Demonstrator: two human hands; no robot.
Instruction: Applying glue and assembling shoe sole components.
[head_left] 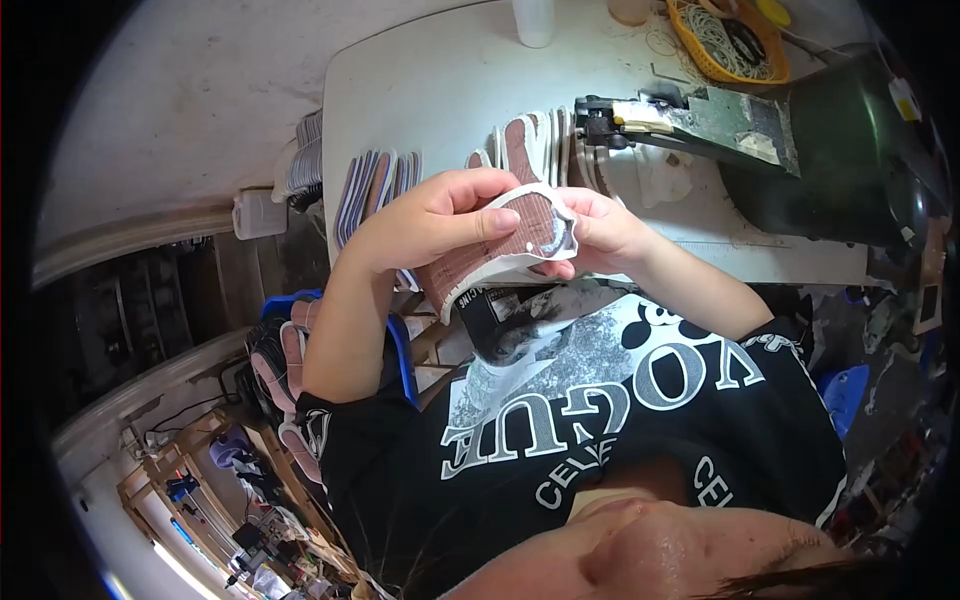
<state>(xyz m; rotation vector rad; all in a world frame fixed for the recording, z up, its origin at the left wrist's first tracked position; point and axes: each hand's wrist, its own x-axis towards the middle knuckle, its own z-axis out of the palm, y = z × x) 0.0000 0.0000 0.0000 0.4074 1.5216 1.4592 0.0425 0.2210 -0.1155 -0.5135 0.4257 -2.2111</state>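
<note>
Above my lap, both hands hold a reddish-brown shoe insole [470, 262] with a white edging strip along its rim. My left hand [425, 222] grips it from the left, the thumb pressed flat on its brown face. At the rounded end, my right hand [608, 238] pinches the white edge, which curls up there; some of its fingers are hidden behind the piece. Just beyond my hands, a row of similar white-edged insoles [520, 150] stands upright on the table. More insoles with blue and white edges [368, 190] stand to the left.
A green machine [830, 150] with a narrow arm reaches over the white table [430, 80] from the right. At the back are a yellow basket [705, 62] of cord and a white cup [535, 25]. A white jug [254, 214] stands left, above a blue container [405, 360] beside more insoles.
</note>
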